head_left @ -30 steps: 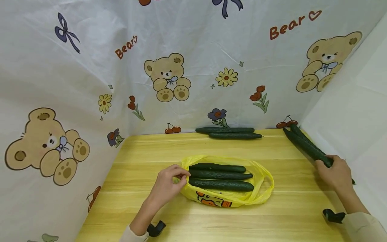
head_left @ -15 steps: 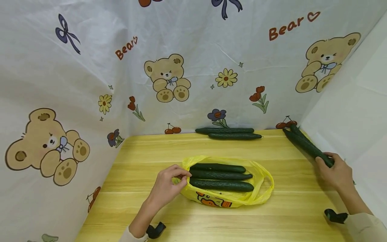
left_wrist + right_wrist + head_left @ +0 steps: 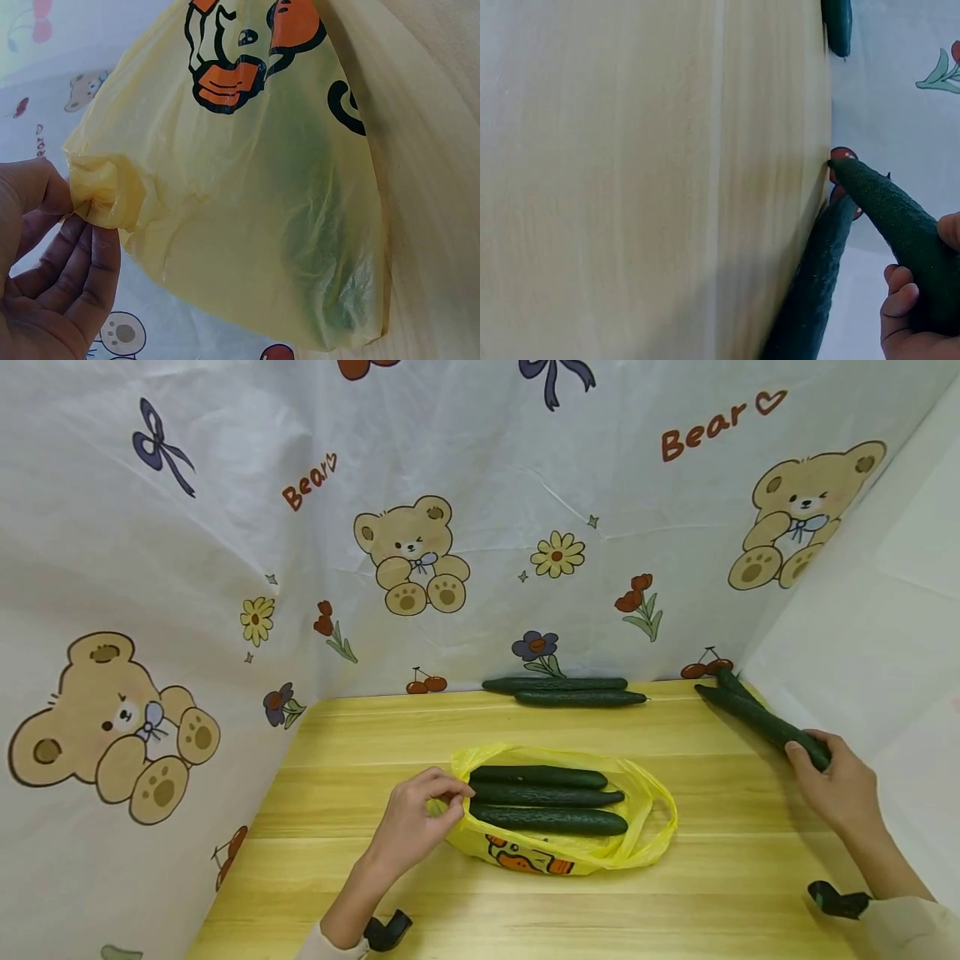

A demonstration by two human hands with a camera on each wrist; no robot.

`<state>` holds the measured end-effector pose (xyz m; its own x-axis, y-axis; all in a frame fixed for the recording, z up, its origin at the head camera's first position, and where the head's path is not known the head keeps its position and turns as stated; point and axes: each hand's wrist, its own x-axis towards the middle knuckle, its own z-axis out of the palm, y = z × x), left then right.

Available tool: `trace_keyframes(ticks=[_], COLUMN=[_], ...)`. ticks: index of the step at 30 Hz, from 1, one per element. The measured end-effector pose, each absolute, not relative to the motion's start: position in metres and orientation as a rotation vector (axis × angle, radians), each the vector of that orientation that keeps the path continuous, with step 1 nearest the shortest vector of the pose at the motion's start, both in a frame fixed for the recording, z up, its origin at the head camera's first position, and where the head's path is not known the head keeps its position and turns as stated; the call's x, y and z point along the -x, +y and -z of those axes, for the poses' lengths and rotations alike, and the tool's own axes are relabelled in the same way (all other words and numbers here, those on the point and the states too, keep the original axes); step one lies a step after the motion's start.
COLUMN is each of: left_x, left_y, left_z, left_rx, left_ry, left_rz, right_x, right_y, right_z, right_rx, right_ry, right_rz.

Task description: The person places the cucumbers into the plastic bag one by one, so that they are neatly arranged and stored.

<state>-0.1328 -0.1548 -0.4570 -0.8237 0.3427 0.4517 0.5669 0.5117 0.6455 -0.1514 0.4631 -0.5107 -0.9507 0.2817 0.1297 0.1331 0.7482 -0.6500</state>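
Note:
My left hand (image 3: 420, 817) pinches the left rim of a yellow plastic bag (image 3: 600, 857), its edge bunched between thumb and fingers in the left wrist view. Three dark green cucumbers (image 3: 551, 820) lie side by side within the bag's spread mouth. At the right side of the table, my right hand (image 3: 843, 789) grips the near end of another cucumber (image 3: 772, 724), thumb on one side and fingers on the other. The right wrist view shows this one raised over a second cucumber (image 3: 810, 289), which lies along the right wall and is partly hidden in the head view.
Two more cucumbers (image 3: 581, 697) lie along the back edge of the wooden table (image 3: 375, 727). White cloth printed with bears (image 3: 412, 560) hangs behind and to the left. A plain white wall (image 3: 885, 635) borders the right side.
The cucumber in my right hand has shifted slightly, its far tip swinging left, away from the cucumber by the wall. My left hand stays at the bag's rim.

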Motion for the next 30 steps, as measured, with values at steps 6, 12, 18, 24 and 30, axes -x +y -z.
trace_keyframes(ticks=[6,12,18,24,30], left_x=[0.133,0.133,0.133,0.132,0.133], left_y=[-0.155,-0.155,-0.155,-0.156,-0.155], left_z=[0.457,0.456,0.456,0.455,0.454], left_rx=[0.767,0.769,0.775,0.777,0.785], left_ry=[-2.491,-2.486,-2.487,-2.490,-2.490], left_rz=[1.205,1.194,1.195,1.204,1.194], right_x=[0.148,0.144,0.137,0.130,0.125], right_y=[0.457,0.452,0.448,0.441,0.439], right_z=[0.501,0.493,0.487,0.481,0.477], right_rx=[0.279,0.258,0.222,0.190,0.190], right_ry=[-2.707,-2.687,-2.650,-2.645,-2.630], right_rz=[-0.960,-0.915,-0.910,-0.926,-0.965])
